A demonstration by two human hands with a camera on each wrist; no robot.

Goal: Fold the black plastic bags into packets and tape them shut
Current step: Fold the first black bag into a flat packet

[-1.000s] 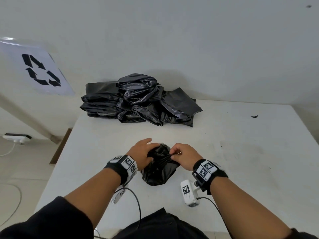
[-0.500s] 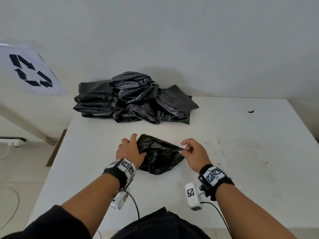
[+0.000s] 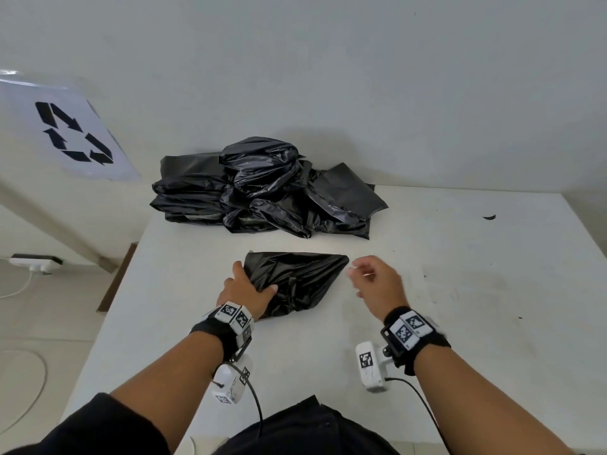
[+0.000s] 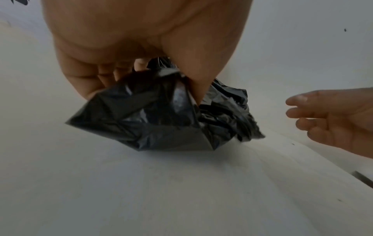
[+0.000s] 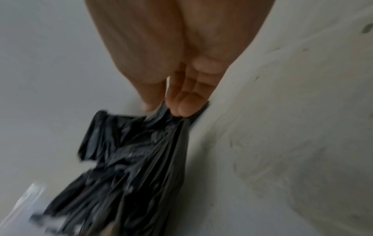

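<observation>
Bag (image 3: 295, 280): thin black plastic, creased and crinkled, faint sheen on the folds. Pile of bags (image 3: 262, 188) behind it: same black plastic, glossier, with grey highlights along the wrinkles. Table (image 3: 460, 290): white, matt, smooth, scuffed with dark specks and smudges. Wall (image 3: 328, 77): white, matt. Wrist straps (image 3: 423, 343): black cloth.

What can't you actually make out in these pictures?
- Whether the right hand pinches the black plastic bag by its corner: motion blur smears the right wrist and head views.
- How many bags are in the pile: head view, they overlap.
- What the dark speck far right on the table is: head view, too small.
</observation>
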